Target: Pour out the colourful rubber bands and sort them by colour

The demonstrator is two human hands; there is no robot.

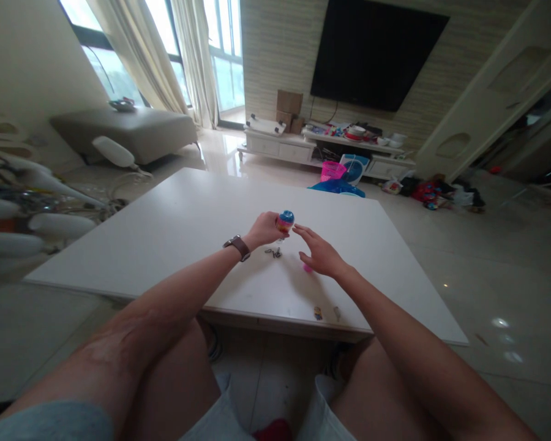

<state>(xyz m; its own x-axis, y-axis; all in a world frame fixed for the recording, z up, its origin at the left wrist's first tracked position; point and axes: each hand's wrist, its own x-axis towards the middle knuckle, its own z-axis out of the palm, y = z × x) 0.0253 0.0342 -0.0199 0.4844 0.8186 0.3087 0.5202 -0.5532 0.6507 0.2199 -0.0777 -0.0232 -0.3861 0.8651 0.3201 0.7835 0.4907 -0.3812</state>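
My left hand (266,229), with a brown watch strap at its wrist, is closed around a small bottle (286,222) above the white table (179,245). Blue shows at the bottle's upper end, pink and orange below. To its right, my right hand (320,251) is open, fingers stretched toward the bottle with a small gap. A small pink object (307,267) shows beneath that hand, partly covered by it. Dark metal pieces like a short chain (274,252) lie on the table under the bottle. By the front edge lie a small yellow and dark item (318,313) and a small pale metallic-looking piece (337,313).
Beyond the table's far edge are a pink basket (332,171) and blue plastic (337,187). A low white cabinet (266,146) carrying dishes and boxes stands under a wall television (376,52). White lamp-like shapes (55,225) are at the left. Bags (427,193) lie on the floor at right.
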